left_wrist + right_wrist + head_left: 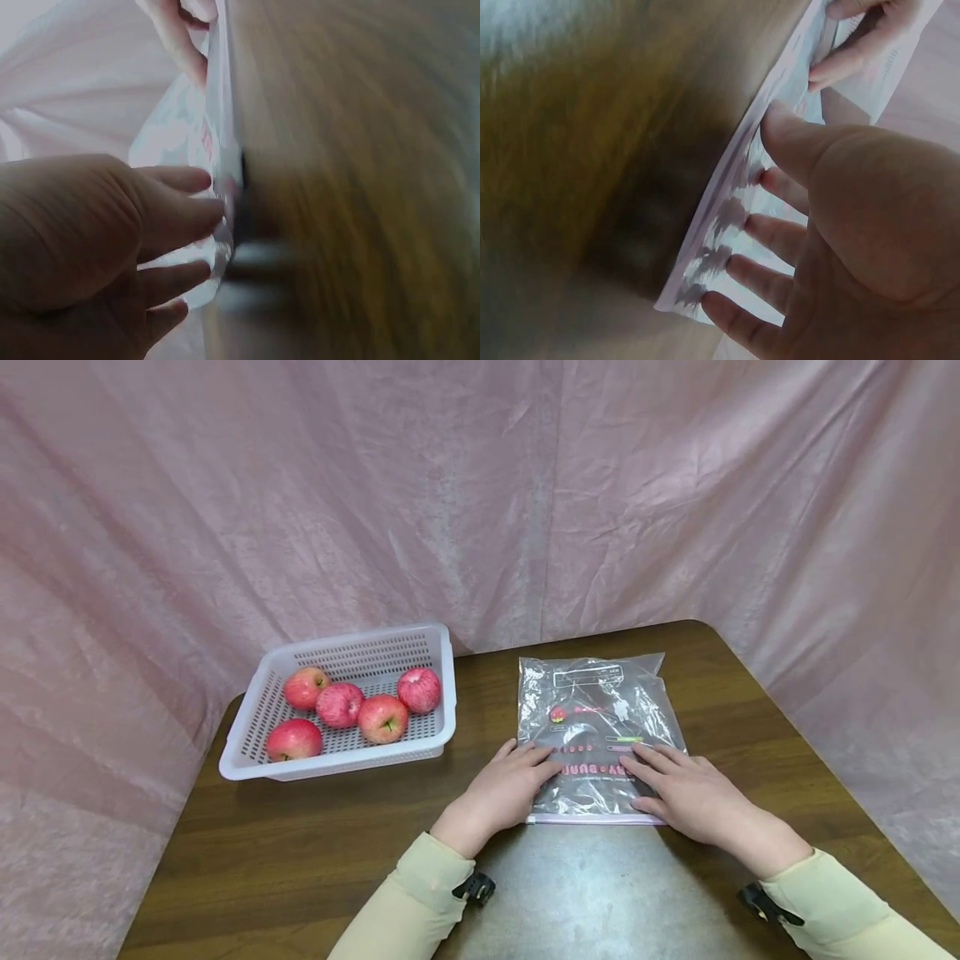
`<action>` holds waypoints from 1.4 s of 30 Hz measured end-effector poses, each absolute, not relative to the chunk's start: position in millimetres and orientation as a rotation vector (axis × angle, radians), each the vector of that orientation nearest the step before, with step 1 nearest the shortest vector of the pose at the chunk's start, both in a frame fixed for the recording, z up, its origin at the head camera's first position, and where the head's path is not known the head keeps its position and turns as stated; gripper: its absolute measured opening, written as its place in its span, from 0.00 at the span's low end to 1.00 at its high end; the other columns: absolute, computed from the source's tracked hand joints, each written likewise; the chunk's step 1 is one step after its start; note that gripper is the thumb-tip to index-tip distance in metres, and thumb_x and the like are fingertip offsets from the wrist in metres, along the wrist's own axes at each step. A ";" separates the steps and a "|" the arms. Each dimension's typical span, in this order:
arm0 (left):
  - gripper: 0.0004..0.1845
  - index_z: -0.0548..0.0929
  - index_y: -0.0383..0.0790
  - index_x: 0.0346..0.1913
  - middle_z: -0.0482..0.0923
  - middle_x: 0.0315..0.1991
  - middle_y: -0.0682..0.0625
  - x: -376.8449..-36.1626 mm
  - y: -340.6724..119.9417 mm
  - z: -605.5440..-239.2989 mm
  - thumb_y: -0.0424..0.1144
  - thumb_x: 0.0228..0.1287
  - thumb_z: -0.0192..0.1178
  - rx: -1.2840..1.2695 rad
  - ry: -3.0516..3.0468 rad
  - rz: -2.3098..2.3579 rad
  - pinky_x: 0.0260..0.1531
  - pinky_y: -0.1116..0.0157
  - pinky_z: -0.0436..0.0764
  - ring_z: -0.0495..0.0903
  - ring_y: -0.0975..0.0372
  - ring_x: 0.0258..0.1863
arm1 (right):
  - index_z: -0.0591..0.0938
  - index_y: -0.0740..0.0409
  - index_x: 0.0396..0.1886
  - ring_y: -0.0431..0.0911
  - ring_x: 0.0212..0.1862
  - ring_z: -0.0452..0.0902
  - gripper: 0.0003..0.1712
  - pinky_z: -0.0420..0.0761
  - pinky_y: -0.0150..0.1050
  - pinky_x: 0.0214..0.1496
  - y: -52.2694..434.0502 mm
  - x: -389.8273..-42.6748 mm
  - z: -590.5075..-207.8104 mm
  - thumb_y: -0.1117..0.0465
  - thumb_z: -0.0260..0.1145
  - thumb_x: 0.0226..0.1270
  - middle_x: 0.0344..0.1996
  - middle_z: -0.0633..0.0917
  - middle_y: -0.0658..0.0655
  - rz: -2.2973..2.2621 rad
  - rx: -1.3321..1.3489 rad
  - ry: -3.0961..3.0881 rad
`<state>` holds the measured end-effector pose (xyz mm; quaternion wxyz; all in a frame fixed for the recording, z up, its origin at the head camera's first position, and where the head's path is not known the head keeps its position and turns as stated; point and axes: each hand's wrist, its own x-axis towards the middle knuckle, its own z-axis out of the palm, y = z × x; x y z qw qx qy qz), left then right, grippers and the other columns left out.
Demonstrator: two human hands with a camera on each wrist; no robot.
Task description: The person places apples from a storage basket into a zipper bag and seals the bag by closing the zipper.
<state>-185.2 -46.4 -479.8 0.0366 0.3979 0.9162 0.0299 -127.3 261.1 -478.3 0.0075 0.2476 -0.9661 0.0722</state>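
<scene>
A clear plastic zip bag point(592, 693) with pink lettering lies flat on the wooden table, its pinkish-white zip edge point(592, 818) toward the person. On the bag's left side rests the left hand point(510, 782), fingers extended over the plastic. The right hand point(686, 793) lies on its right side with fingers spread. In the left wrist view the left thumb point(180, 217) is close to the zip edge. The right wrist view has the right fingertips point(739, 266) touching the plastic beside the zip strip point(705, 210). Neither hand curls round the bag.
To the left stands a white perforated plastic basket point(337, 767) holding several red apples point(383, 718). The brown wooden table point(315, 852) reaches to a pink curtain point(480, 502) behind it. Light glares off the tabletop near the front.
</scene>
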 end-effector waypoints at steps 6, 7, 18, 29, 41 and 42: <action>0.29 0.80 0.52 0.78 0.75 0.78 0.49 -174.1 -41.7 -477.2 0.34 0.77 0.66 1.235 2.872 0.029 0.80 0.43 0.65 0.72 0.49 0.79 | 0.80 0.55 0.78 0.69 0.74 0.73 0.35 0.77 0.73 0.63 249.1 -125.3 -481.4 0.44 0.72 0.79 0.76 0.77 0.66 0.192 0.709 -3.024; 0.28 0.81 0.52 0.77 0.76 0.77 0.49 -171.8 -40.6 -476.2 0.35 0.78 0.65 1.250 2.882 0.023 0.79 0.43 0.67 0.73 0.50 0.78 | 0.81 0.55 0.77 0.69 0.74 0.73 0.35 0.77 0.72 0.63 246.7 -125.3 -481.4 0.44 0.72 0.79 0.76 0.78 0.66 0.188 0.697 -3.022; 0.16 0.87 0.49 0.67 0.85 0.66 0.52 -160.8 -38.9 -474.6 0.43 0.84 0.60 1.296 2.962 0.015 0.69 0.50 0.77 0.83 0.56 0.67 | 0.83 0.58 0.73 0.66 0.66 0.77 0.34 0.81 0.68 0.60 225.5 -130.2 -483.6 0.44 0.75 0.76 0.69 0.81 0.68 0.153 0.659 -2.969; 0.21 0.85 0.50 0.71 0.83 0.68 0.54 -162.6 -40.1 -476.5 0.47 0.81 0.65 1.200 2.943 -0.007 0.75 0.45 0.72 0.79 0.58 0.70 | 0.82 0.52 0.76 0.64 0.70 0.76 0.35 0.83 0.65 0.55 237.5 -123.3 -476.1 0.45 0.77 0.74 0.74 0.79 0.64 0.212 0.805 -2.944; 0.25 0.85 0.50 0.73 0.82 0.68 0.53 -165.5 -41.2 -480.5 0.52 0.80 0.67 1.098 2.968 0.018 0.80 0.40 0.64 0.78 0.56 0.71 | 0.81 0.51 0.77 0.62 0.65 0.78 0.37 0.83 0.64 0.59 225.6 -108.1 -480.0 0.43 0.76 0.74 0.73 0.79 0.65 0.181 0.789 -2.957; 0.25 0.84 0.51 0.73 0.82 0.68 0.53 -165.6 -41.3 -480.6 0.52 0.80 0.66 1.090 2.968 0.017 0.80 0.40 0.64 0.78 0.56 0.71 | 0.81 0.50 0.78 0.62 0.65 0.78 0.37 0.83 0.64 0.59 224.6 -106.9 -479.8 0.43 0.77 0.74 0.73 0.79 0.65 0.183 0.787 -2.955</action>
